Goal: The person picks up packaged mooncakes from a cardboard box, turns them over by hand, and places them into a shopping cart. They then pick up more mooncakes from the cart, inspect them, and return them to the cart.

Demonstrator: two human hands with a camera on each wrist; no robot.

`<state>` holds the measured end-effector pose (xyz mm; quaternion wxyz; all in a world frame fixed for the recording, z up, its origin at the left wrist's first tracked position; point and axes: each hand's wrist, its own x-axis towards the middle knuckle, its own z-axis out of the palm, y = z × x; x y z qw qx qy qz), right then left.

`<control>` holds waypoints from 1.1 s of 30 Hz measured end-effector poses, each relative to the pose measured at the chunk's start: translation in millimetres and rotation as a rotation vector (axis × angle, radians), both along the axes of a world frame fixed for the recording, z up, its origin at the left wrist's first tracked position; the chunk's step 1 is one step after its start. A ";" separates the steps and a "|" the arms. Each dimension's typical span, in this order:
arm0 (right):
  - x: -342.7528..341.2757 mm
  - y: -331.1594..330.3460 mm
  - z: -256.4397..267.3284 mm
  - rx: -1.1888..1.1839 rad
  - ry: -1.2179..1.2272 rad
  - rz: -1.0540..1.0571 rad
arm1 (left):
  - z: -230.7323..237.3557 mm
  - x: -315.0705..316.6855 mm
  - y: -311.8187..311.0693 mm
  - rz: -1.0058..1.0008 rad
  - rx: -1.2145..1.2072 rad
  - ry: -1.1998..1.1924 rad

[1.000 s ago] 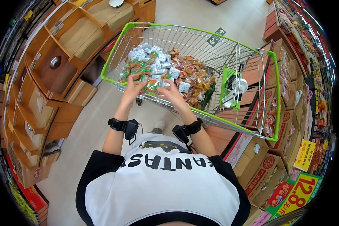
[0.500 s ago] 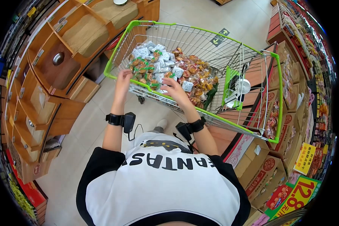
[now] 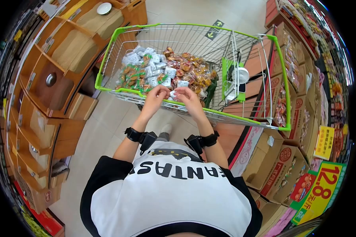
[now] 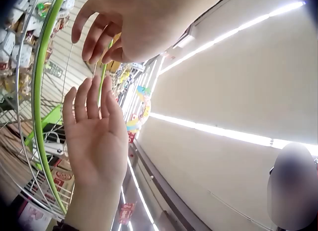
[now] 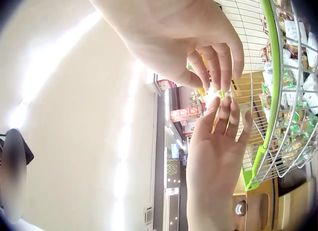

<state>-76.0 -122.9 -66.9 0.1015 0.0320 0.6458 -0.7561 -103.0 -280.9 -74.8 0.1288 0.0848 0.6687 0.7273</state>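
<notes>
Head view: a big wooden shelf stand (image 3: 53, 94) is on the left. Next to it is a wire shopping cart (image 3: 228, 69) with a green rim. Cardboard boxes (image 3: 257, 168) stand on the right, near a price sign (image 3: 324, 183) that says 12.8. The left hand (image 3: 156, 95) and the right hand (image 3: 189, 98) are close to the cart's near rim. Both are empty, fingers loose and softly bent, tips near each other. White packets (image 3: 170, 72), green-and-brown packets (image 3: 131, 77) and red-and-gold packets (image 3: 192, 71) lie piled inside the cart.
</notes>
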 end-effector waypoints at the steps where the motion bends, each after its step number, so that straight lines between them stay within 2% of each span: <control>1: 4.2 5.3 2.5 -0.001 0.001 -0.021 | -1.2 2.1 8.6 -0.021 -0.001 0.001; 7: 31.1 49.3 33.5 0.028 0.104 -0.153 | 1.4 11.9 56.3 -0.212 -0.025 -0.028; 8: 38.0 56.7 48.0 -0.010 0.120 -0.205 | 1.2 11.7 61.9 -0.249 -0.117 -0.022; 9: 44.0 65.1 62.4 -0.010 0.127 -0.227 | 2.8 13.0 70.3 -0.271 -0.118 -0.014; 12: 70.5 92.8 117.4 0.081 0.356 -0.309 | 13.7 19.8 96.1 -0.330 -0.075 0.006; 14: 97.9 105.2 160.4 0.173 0.540 -0.365 | 13.6 22.5 114.4 -0.373 -0.038 0.005; 15: 113.6 112.5 177.3 0.258 0.723 -0.376 | 14.4 23.6 124.0 -0.390 0.003 -0.005; 16: 128.8 118.8 191.7 0.348 0.904 -0.384 | 17.5 25.0 132.6 -0.412 -0.056 0.017; 18: 153.6 128.8 213.9 0.384 1.316 -0.370 | 19.2 29.9 151.5 -0.458 -0.036 0.003; 20: 172.0 122.9 236.6 0.460 1.617 -0.588 | 26.8 36.8 170.5 -0.515 -0.051 0.009; 21: 184.3 125.6 244.0 0.478 1.619 -0.612 | 27.4 40.2 180.1 -0.541 -0.056 0.016; 25: 233.4 143.5 262.0 0.917 1.674 -0.612 | 26.2 52.6 216.8 -0.637 -0.079 0.055; 26: 246.3 158.5 262.7 1.011 1.703 -0.475 | 26.6 57.1 225.9 -0.667 -0.066 0.056; 27: 254.5 160.9 263.5 1.033 1.696 -0.496 | 27.3 62.0 235.0 -0.698 -0.052 0.056; 29: 270.5 159.4 266.3 1.106 1.609 -0.687 | 32.9 73.4 251.9 -0.748 -0.073 0.070; 30: 278.2 154.8 269.3 1.128 1.600 -0.711 | 31.1 78.2 260.9 -0.786 -0.083 0.067; 32: 294.6 145.0 275.1 1.144 1.346 -1.062 | 48.5 97.1 278.2 -0.850 -0.132 0.048; 33: 306.0 147.6 269.5 1.168 1.336 -1.090 | 44.8 103.0 287.8 -0.882 -0.134 0.056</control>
